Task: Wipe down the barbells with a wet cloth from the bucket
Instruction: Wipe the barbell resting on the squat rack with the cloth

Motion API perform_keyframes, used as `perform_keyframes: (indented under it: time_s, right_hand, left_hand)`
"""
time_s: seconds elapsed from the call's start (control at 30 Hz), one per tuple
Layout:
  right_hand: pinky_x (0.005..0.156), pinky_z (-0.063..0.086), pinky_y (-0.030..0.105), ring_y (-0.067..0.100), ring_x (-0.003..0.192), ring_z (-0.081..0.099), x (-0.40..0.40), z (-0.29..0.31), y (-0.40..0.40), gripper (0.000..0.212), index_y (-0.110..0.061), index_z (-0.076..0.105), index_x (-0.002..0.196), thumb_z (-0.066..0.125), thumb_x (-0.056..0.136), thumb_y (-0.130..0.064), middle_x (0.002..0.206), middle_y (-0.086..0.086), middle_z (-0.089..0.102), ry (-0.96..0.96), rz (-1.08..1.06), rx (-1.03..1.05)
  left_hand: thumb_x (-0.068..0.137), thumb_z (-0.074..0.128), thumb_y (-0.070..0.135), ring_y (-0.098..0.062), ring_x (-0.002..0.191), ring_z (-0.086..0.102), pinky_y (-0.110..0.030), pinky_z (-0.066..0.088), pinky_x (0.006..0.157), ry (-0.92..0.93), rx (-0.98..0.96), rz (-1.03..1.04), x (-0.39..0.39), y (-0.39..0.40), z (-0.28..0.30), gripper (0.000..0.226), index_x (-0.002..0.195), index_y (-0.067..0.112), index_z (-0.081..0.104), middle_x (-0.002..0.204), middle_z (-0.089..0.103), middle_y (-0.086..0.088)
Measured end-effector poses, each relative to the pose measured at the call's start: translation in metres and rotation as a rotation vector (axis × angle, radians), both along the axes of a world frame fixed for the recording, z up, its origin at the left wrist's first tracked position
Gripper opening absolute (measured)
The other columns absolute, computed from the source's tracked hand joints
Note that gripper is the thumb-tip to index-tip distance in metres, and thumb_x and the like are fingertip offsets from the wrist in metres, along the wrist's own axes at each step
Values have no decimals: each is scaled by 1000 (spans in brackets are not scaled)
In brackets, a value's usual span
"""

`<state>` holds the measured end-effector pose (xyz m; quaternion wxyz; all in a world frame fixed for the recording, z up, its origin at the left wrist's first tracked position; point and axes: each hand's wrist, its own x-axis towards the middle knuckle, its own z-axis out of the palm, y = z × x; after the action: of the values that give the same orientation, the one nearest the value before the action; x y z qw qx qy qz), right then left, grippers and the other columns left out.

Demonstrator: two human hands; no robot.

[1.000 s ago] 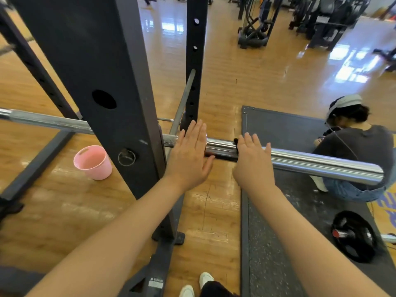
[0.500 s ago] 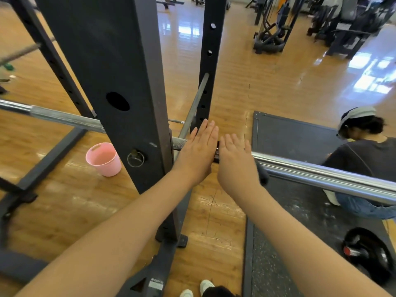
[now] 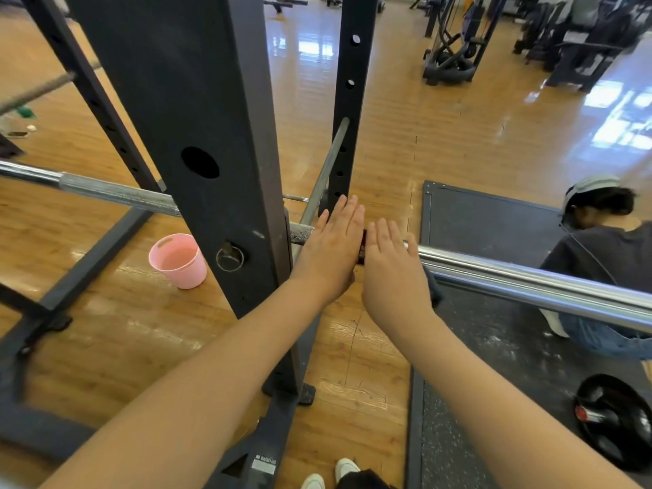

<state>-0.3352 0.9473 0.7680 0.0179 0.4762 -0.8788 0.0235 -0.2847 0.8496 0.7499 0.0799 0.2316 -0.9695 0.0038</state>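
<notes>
- Head view: at the far left, the knurled shaft of the barbell [image 3: 116, 195] runs in from the left edge and passes behind a broad dark rack upright [image 3: 197, 135].
- A pink bucket [image 3: 179, 261] stands on the wooden floor [image 3: 441, 142] just left of that upright, below the bar and well apart from both hands.
- A second, slimmer rack post [image 3: 349, 100] with a row of holes rises behind the bar, and a thin grey rod [image 3: 324, 172] leans against it.
- The left hand [image 3: 333, 254] lies flat over the bar just right of the broad upright, fingers straight and close together, palm down on the metal.
- The right hand [image 3: 391, 270] lies beside it, almost touching, fingers likewise straight and laid over the bar.
- A dark cloth [image 3: 434, 289] shows only as an edge under the right palm; how much of it wraps the bar is hidden.
- The polished sleeve [image 3: 529, 280] of the barbell runs on to the right edge, above a dark rubber mat [image 3: 476, 220].
- A person [image 3: 610, 248] sits on the mat beyond the sleeve, back to the camera.
- A black weight plate [image 3: 614, 421] lies on the mat near the bottom right corner.
</notes>
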Motion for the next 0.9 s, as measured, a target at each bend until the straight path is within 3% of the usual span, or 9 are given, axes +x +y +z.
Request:
perform_keyframes:
  time_s: [0.07, 0.17, 0.33, 0.43, 0.57, 0.73, 0.8, 0.9]
  right_hand:
    - [115, -3, 42, 26, 145, -6, 5, -10, 22, 65, -5, -6, 148, 30, 94, -7, 157, 14, -6, 2, 45, -39]
    - [113, 0, 44, 28, 145, 3, 5, -13, 31, 68, -4, 4, 148, 34, 87, 0, 157, 15, 3, 26, -32, -117]
    - [116, 4, 45, 28, 145, 5, -2, 4, -16, 61, -4, 9, 149, 38, 98, -21, 157, 16, 8, -8, -116, -17]
    - [115, -2, 44, 31, 145, 1, 9, -8, -16, 57, 0, 2, 149, 28, 101, -18, 156, 20, 3, 41, -101, -41]
    - [109, -12, 44, 30, 144, -9, 19, -20, 19, 63, -3, -10, 146, 11, 87, -9, 156, 18, -10, 62, -28, -53]
    - [115, 0, 47, 27, 145, -2, -7, 0, 14, 67, -6, 2, 150, 37, 93, -6, 158, 13, 1, 8, -191, 0]
    - [115, 6, 47, 27, 145, 5, -13, 9, -2, 64, -5, 10, 149, 41, 94, -11, 157, 14, 9, 10, -149, 44]
    - [115, 1, 46, 26, 145, -2, -4, 6, -5, 64, -6, 2, 150, 37, 97, -16, 158, 14, 0, 46, -35, 41]
  left_hand:
    - [88, 64, 27, -24, 146, -10, -33, -6, 114, -14, -17, -6, 1, 0, -1, 95, 149, 4, -5, 158, -7, -12]
    - [88, 63, 21, -24, 146, -9, -33, -5, 114, -16, -19, -21, 0, -1, -2, 92, 149, 4, -4, 158, -6, -13]
    - [95, 53, 21, -24, 146, -8, -35, -2, 116, 14, -8, -32, 0, -2, -3, 78, 150, 3, 0, 159, -4, -13]
    - [99, 41, 19, -24, 146, -9, -35, -2, 117, 39, 7, -37, 0, -3, -5, 67, 150, 3, 0, 159, -5, -13]
    - [92, 55, 15, -23, 146, -8, -34, -1, 116, 41, 12, -29, 0, -3, -7, 81, 150, 4, -1, 159, -5, -12]
    - [87, 64, 19, -22, 146, -6, -34, 0, 116, 6, 13, -30, 0, -3, -4, 92, 150, 4, -1, 159, -5, -12]
    - [86, 66, 17, -22, 146, -7, -34, 0, 117, 7, 39, -24, -1, -4, -2, 93, 150, 5, -1, 159, -4, -11]
    - [85, 69, 19, -21, 146, -6, -34, 1, 117, -1, 66, -23, -2, -5, -1, 95, 150, 6, 1, 159, -3, -10]
